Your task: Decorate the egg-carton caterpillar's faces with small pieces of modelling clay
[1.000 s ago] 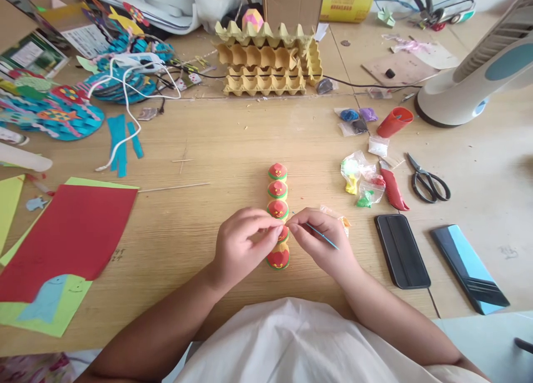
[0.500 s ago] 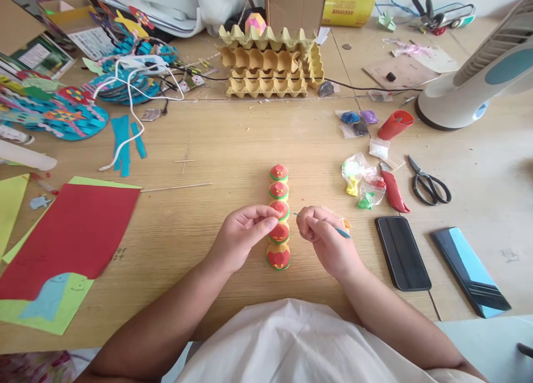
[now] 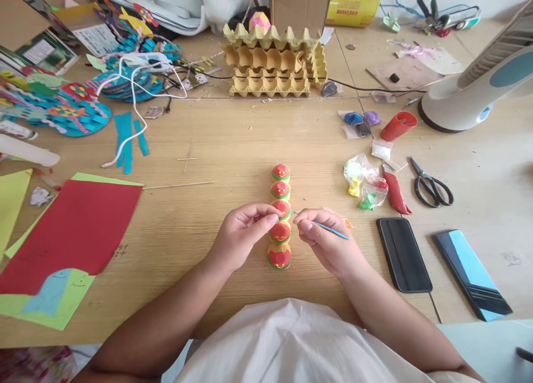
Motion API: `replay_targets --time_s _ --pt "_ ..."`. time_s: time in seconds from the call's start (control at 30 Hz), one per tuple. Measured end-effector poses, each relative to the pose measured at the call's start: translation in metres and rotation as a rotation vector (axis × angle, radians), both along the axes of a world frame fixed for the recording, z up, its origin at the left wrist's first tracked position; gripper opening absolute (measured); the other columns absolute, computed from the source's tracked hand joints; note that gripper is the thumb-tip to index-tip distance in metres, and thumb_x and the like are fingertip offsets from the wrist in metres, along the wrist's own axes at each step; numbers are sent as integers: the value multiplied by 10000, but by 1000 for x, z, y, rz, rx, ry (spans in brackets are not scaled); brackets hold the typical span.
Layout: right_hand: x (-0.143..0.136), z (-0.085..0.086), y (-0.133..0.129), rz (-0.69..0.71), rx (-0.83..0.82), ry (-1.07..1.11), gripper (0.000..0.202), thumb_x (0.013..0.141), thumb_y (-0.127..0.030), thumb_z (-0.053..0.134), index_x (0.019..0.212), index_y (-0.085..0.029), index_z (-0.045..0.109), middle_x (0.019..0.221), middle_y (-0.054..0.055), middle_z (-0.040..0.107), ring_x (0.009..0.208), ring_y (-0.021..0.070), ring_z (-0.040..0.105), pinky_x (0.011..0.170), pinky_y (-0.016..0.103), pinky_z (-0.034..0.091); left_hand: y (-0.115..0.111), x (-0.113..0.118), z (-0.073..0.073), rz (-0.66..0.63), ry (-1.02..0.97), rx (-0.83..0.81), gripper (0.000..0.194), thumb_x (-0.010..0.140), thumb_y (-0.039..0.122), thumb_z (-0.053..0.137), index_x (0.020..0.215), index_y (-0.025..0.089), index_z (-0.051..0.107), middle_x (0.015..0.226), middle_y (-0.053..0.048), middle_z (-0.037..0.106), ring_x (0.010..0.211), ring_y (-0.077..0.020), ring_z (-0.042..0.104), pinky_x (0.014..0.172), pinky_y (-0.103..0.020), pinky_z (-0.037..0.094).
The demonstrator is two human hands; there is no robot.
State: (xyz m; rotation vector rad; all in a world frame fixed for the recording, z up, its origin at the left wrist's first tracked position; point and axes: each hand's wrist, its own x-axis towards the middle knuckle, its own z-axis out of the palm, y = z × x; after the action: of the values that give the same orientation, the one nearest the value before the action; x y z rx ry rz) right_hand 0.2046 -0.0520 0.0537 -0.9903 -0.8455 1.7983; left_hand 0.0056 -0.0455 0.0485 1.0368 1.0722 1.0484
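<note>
An egg-carton strip (image 3: pixel 280 233) stands on the table in front of me, a row of several bumps with red tops, green rims and yellow faces. My left hand (image 3: pixel 245 230) is closed in a pinch, its fingertips at the left side of the middle bump and partly covering it. Whatever lies between those tips is too small to make out. On the strip's right side, my right hand (image 3: pixel 327 236) grips a thin blue modelling tool (image 3: pixel 333 230). The tool's fine tip points left toward the middle bump, apart from it.
To the right lie bags of coloured clay (image 3: pixel 361 175), a red utility knife (image 3: pixel 396 189), scissors (image 3: pixel 431 186) and two phones (image 3: pixel 403 255). Egg cartons (image 3: pixel 268 86) are stacked at the back. Red paper (image 3: pixel 79 227) and a thin stick (image 3: pixel 179 185) lie left.
My right hand has turned the blue tool in its fingers, so more of the handle shows now. My left hand keeps its pinch beside the strip. The view has shifted slightly.
</note>
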Motion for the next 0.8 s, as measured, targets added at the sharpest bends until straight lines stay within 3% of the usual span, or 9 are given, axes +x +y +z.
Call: replay_targets --time_s 0.1,0.3,0.5,0.67,0.8 --pt "0 1 1 2 -7 32 247 741 -419 875 775 -215 739 723 -9 598 610 111 407 607 278 375 0 1 0 3 -13 -6 241 841 423 802 919 197 777 943 -73 786 766 -158 666 661 -276 521" --pt "2 -3 4 -53 44 65 281 831 -407 778 689 -199 652 661 -26 465 602 113 305 561 277 261 2 -2 -3 22 -28 -31 257 855 440 789 855 184 768 794 -29 706 641 -101 526 590 -240 435" --pt "0 1 9 -136 46 50 378 849 -448 711 599 -205 565 610 -27 383 582 125 291 538 295 213 6 -4 -4 35 -48 -87 279 828 450 797 888 179 771 750 -26 654 598 -86 445 508 -213 337" --pt "2 -3 10 -126 78 60 372 803 -496 802 649 -204 634 611 -32 417 566 111 285 534 289 236 10 -4 -2 40 -110 -122 278 773 431 832 816 171 744 658 -1 574 574 -81 406 490 -205 296" --pt "4 -7 11 -87 55 146 321 772 -439 863 680 -210 659 624 -38 408 579 109 287 530 273 255 11 -4 -1 21 -165 -158 281 742 411 866 786 170 729 621 21 515 556 -70 380 485 -192 279"
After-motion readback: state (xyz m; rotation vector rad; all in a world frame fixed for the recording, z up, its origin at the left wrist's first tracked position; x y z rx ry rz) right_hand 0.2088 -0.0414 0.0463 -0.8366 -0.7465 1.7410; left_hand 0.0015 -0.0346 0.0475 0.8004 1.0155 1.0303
